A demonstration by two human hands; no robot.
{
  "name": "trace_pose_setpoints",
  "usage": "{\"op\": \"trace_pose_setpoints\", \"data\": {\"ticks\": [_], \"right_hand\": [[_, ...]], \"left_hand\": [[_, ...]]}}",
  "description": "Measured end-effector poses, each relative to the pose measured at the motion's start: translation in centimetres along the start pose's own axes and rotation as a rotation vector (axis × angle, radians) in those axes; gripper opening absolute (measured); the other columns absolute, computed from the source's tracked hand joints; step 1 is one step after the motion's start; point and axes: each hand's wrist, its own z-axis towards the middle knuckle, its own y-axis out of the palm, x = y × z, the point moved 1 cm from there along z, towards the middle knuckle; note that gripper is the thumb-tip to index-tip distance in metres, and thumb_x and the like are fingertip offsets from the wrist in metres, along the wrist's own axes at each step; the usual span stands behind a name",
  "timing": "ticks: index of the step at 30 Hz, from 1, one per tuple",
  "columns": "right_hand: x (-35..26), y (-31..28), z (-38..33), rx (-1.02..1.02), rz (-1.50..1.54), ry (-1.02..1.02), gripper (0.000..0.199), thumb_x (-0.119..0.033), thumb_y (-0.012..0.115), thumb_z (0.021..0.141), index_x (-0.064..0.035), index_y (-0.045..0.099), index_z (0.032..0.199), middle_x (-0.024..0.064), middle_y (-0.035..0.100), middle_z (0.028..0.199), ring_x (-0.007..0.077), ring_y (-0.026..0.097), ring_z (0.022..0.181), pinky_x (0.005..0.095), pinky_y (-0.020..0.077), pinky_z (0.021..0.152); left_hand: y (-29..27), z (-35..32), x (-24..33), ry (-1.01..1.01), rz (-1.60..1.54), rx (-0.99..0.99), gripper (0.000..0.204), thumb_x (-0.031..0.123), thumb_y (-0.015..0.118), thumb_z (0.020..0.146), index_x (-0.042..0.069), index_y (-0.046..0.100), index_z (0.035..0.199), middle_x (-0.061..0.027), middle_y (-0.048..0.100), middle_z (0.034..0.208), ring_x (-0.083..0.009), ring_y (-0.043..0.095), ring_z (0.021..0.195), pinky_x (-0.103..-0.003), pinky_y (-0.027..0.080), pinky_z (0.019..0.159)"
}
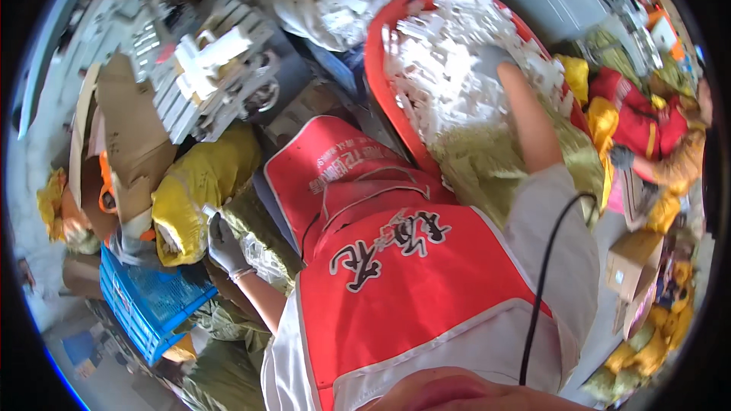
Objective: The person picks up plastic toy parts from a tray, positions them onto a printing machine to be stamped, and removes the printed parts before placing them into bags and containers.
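Note:
My right hand (pixel 493 62), in a grey glove, reaches into a heap of small white plastic pieces (pixel 442 68). They fill a large red tub (pixel 376 68). Its fingers are blurred against the heap, so their grip is unclear. Down at the left, my left hand (pixel 225 246), also gloved, pinches a small white piece (pixel 210 211) at its fingertips. It is held over an open woven sack (pixel 283 253) with clear and whitish material inside. A greenish woven sack (pixel 487 164) lies over the tub's near side.
A yellow sack (pixel 205 183), a cardboard box (pixel 137 133) and a blue plastic crate (pixel 141 301) crowd the left. White and grey parts (pixel 213 61) are stacked beyond. A white bag (pixel 304 0) of pieces stands behind. At the right, another person's gloved hand (pixel 621 157) shows among sacks.

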Motion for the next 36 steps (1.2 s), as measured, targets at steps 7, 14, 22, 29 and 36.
{"op": "trace_pose_setpoints", "data": {"ticks": [7,14,22,29,36], "right_hand": [[-3.0,1.2,-7.6,-0.052,0.581,0.105,0.042,-0.022,0.054,0.081,-0.0098,0.052,0.122,0.0152,0.063,0.104,0.0224,0.062,0.094,0.0325,0.0487,0.079],[-2.9,4.4,-4.4,0.189,1.541,-0.134,0.04,-0.033,0.046,0.096,-0.0063,0.047,0.127,0.0042,0.06,0.105,0.0161,0.059,0.082,0.0311,0.0503,0.07],[-14.7,-0.7,-6.8,-0.047,2.084,-0.348,0.039,-0.035,0.048,0.095,-0.009,0.05,0.125,0.0053,0.056,0.115,0.0169,0.053,0.099,0.0355,0.0447,0.084],[-20.9,-6.7,-4.3,0.121,1.934,-0.665,0.041,-0.008,0.045,0.093,-0.0052,0.037,0.134,0.0073,0.047,0.128,0.0179,0.051,0.109,0.0336,0.0428,0.094],[-33.7,-14.8,0.2,0.463,0.878,-1.091,0.044,-0.007,0.059,0.086,-0.006,0.048,0.129,0.0087,0.051,0.129,0.0205,0.052,0.116,0.0324,0.0422,0.096]], "left_hand": [[-0.5,2.9,6.9,0.156,0.067,0.091,0.019,0.008,0.059,0.085,0.0,0.066,0.1,-0.0145,0.068,0.096,-0.0263,0.065,0.089,-0.032,0.049,0.081],[-0.6,9.8,16.6,0.488,0.062,0.207,0.018,0.008,0.061,0.082,0.003,0.067,0.099,-0.0129,0.066,0.101,-0.0281,0.063,0.096,-0.034,0.049,0.084],[3.8,16.5,22.4,0.723,0.109,-0.015,0.033,0.016,0.068,0.08,0.006,0.061,0.11,-0.0128,0.066,0.096,-0.023,0.064,0.088,-0.032,0.051,0.077],[4.2,17.7,22.8,0.619,-0.129,-0.094,0.029,0.014,0.069,0.079,0.005,0.063,0.106,-0.0107,0.067,0.096,-0.0163,0.065,0.083,-0.029,0.051,0.074],[0.8,14.1,14.5,0.343,-0.418,0.224,0.032,0.015,0.07,0.08,0.0,0.062,0.107,-0.0106,0.067,0.099,-0.0132,0.063,0.088,-0.027,0.05,0.079]]}}
